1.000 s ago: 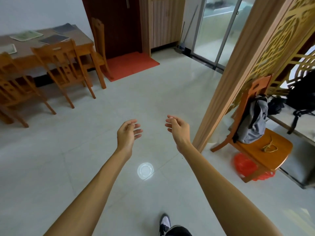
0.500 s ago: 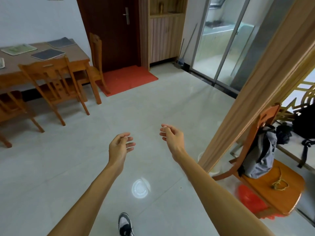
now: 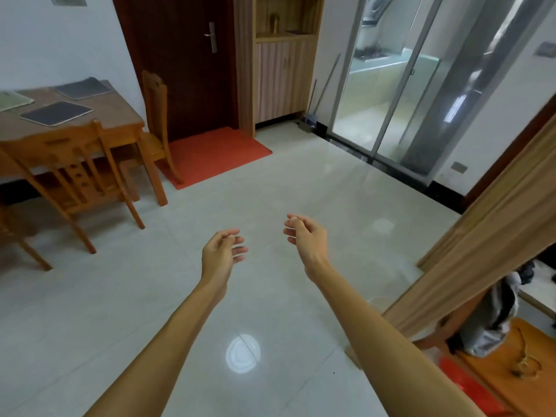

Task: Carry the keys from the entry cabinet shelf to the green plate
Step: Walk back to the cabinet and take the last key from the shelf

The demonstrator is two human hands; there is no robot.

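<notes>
My left hand (image 3: 222,254) and my right hand (image 3: 307,236) hang in front of me over the pale tiled floor, both empty with fingers loosely curled and apart. The entry cabinet (image 3: 282,70) stands at the far wall, right of the dark door, with an open shelf (image 3: 284,34) at its top. A small object stands on that shelf; I cannot make out keys from here. No green plate is plainly visible; a pale green mat (image 3: 12,100) lies at the left edge of the table.
A wooden dining table (image 3: 114,121) with chairs (image 3: 75,176) stands at the left. A red doormat (image 3: 216,155) lies before the dark door (image 3: 186,61). Glass sliding doors (image 3: 391,85) are at the right back. A wooden screen post (image 3: 487,236) and a chair with a grey bag (image 3: 493,320) stand at the right.
The view has lifted and moved forward toward the door and cabinet. Both hands stay empty in front of me. The chair with the bag has slid toward the lower right corner.
</notes>
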